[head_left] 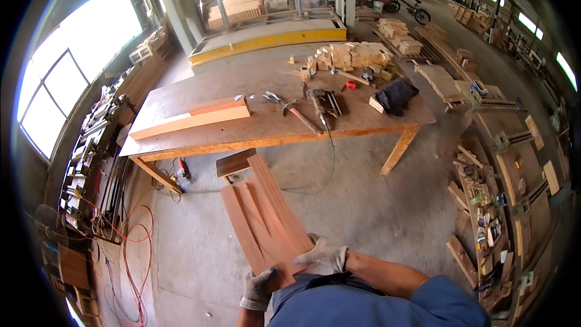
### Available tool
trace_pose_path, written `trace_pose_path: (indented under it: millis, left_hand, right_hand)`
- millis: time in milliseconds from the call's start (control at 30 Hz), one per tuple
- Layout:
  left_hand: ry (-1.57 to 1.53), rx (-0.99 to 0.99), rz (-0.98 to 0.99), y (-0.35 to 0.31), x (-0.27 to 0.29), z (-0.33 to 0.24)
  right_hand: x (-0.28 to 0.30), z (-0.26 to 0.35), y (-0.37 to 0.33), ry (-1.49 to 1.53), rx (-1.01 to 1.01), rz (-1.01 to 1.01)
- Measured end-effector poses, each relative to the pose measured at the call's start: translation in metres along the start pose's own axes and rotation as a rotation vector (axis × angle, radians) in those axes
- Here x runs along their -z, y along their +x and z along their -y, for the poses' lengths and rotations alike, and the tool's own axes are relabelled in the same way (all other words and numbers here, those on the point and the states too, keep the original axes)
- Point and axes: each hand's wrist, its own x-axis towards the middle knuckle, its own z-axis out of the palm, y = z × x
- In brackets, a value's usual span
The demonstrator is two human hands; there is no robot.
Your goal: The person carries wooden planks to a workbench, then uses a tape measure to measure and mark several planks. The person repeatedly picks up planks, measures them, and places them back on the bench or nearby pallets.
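Several reddish-brown wooden boards [279, 209] slant up from my waist toward the workbench, lying side by side and partly overlapping. My left hand [259, 289], in a grey work glove, is closed round their near left edge. On the near right side my right hand [324, 254], also gloved, grips the boards, its fingers over the edge. The far ends of the boards are beside a small wooden stool [236, 161]. Beyond them stands the workbench [200, 91], with a lighter length of timber [193, 120] on its left part.
On the bench lie a nail gun [319, 104] with a hose, pliers [274, 98], a black cloth [396, 95] and a pile of wood blocks [351, 56]. Red hose [126, 254] coils on the floor at left. Cluttered racks [487, 224] stand at right.
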Motion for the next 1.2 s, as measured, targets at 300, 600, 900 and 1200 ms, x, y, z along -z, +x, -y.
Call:
trace_pose_path:
  millis: [300, 600, 900, 1200]
  left_hand:
    - [-0.070, -0.088, -0.038, 0.099, 0.078, -0.100]
    - [-0.053, -0.114, -0.065, 0.181, 0.151, -0.243]
    - [-0.091, -0.172, -0.079, 0.275, 0.166, -0.339]
    - [-0.121, -0.164, -0.130, 0.379, 0.173, -0.433]
  right_hand:
    - [-0.068, 0.065, 0.155, -0.314, 0.044, -0.037]
    - [-0.168, 0.130, 0.291, -0.450, 0.164, -0.057]
    - [-0.203, 0.222, 0.404, -0.466, 0.057, 0.013]
    - [-0.220, 0.315, 0.523, -0.487, 0.068, 0.064]
